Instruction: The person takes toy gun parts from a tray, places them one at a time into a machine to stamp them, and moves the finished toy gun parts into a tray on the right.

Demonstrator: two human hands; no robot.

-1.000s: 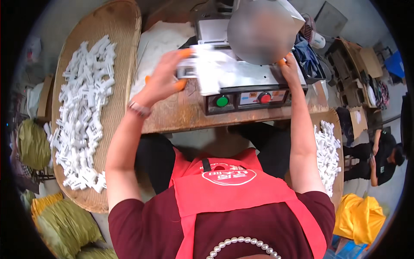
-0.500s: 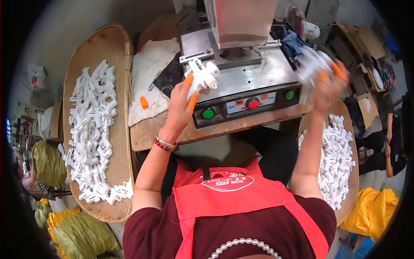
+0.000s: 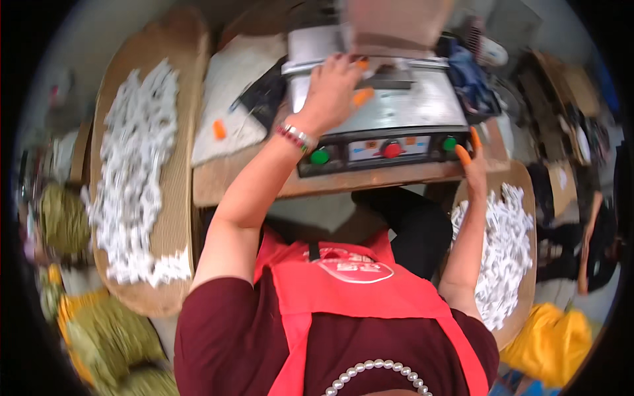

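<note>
left hand (image 3: 331, 94) moved over machine plate (image 3: 409, 115), cannot tell grip; right hand (image 3: 474, 164), spread, now beside green button (image 3: 450, 143).

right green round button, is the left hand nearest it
No, the right hand is beside that green round button, while the left hand is farther left.

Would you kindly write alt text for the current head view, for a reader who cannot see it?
A person in a red apron has the left hand over the metal bed of a bench machine, its grip unclear, and the open right hand beside the right green button. Tan trays of white parts lie on both sides.
</note>
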